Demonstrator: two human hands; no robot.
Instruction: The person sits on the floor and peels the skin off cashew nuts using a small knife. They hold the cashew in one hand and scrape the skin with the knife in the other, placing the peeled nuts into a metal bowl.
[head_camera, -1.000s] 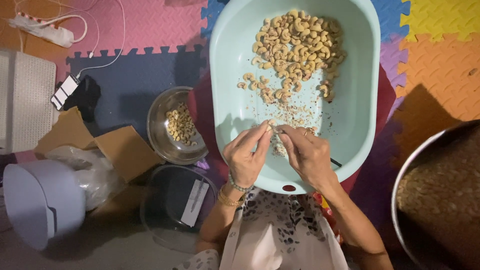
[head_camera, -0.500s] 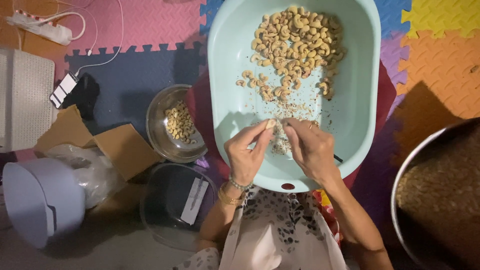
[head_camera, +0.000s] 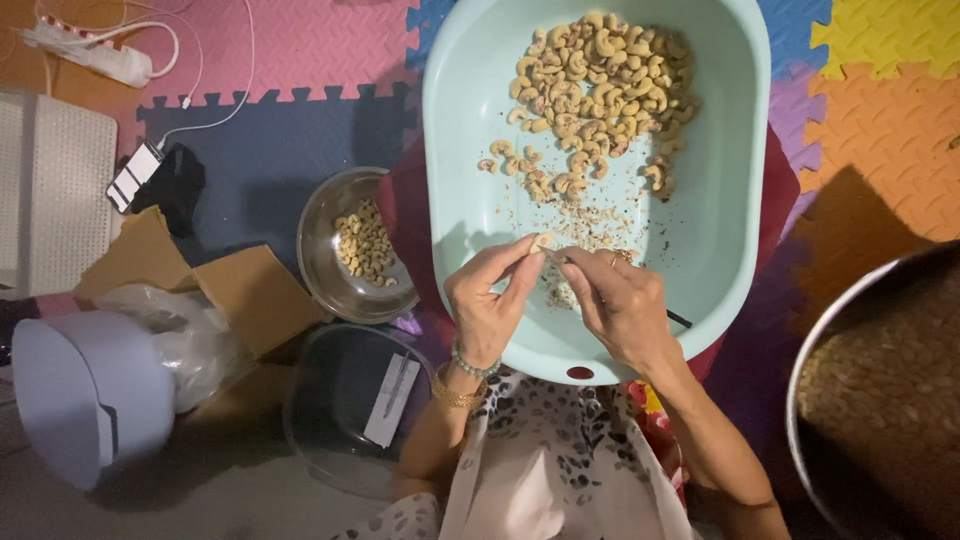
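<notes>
The floor is covered with interlocking foam puzzle mats (head_camera: 300, 40) in pink, navy, orange, yellow and purple, dimly lit. The landmark is one pale mint-green oval plastic basin (head_camera: 720, 200), resting over the person's lap. Inside it, toward its far end, lies one heap of pale curved cashew kernels (head_camera: 590, 100), with brown skin crumbs (head_camera: 590, 225) scattered nearer the hands. Left of the basin stand two round bowls: a clear glass bowl (head_camera: 320, 240) with a small portion of kernels, and below it an empty clear bowl (head_camera: 340, 420). Right of the basin is one large metal pot (head_camera: 830, 350) filled with brownish nuts. Far left of the basin lie torn brown cardboard (head_camera: 250, 295) and one white power strip (head_camera: 90, 55).

Both hands meet over the basin's near end: the left hand (head_camera: 490, 300) pinches a single pale cashew kernel (head_camera: 545, 242) between thumb and fingertips, while the right hand (head_camera: 620, 305) is closed around a thin dark tool (head_camera: 678, 319), touching the same kernel.
</notes>
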